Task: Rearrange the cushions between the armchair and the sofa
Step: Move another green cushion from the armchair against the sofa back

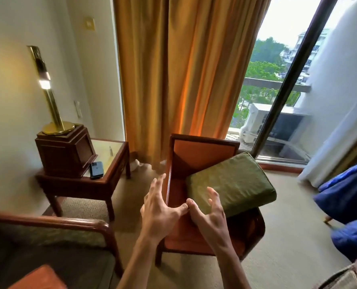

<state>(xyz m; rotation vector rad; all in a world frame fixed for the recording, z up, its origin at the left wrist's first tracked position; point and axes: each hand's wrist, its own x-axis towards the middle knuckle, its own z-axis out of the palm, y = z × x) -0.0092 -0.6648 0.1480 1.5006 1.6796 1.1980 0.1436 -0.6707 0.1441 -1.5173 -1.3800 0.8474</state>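
With both hands out in front and nothing in either, the step in hand reads as the reach for the green cushion (231,184), not yet a lift.

Green cushion: lies crooked on the armchair (202,155), tilted, its far edge propped on the right armrest at about 2 o'clock from the seat centre, its near left corner dipping toward the seat. One corner overhangs the arm on the right side. The orange seat panel is bare from the centre round to 9 o'clock.

Left hand (159,211): fingers spread, palm down, empty, at about 8 o'clock from the cushion, over the chair's left arm and seat front. Not touching the cushion as far as I can tell.

Right hand (209,215): fingers curled and apart, empty, just at the cushion's near edge, about 7 o'clock of it. Whether the fingertips touch the fabric I cannot tell. The two thumbs meet, or nearly, over the seat.

Sofa (54,228): judged to be the padded piece with the wooden arm at 8 o'clock of frame. An orange cushion (40,277) shows at the bottom left edge.

Also noted: side table (108,163) at 10 o'clock of the armchair, with a phone (96,169) and a brass lamp (52,109) on a wooden box.

Next move, as judged: the left hand has to travel to the cushion's left corner, the right to the near edge, and both close on it. A two-handed pinch suits a soft, bulky pad. Lift clear of the armrest before swinging toward 8 o'clock, keeping wide of the lamp.
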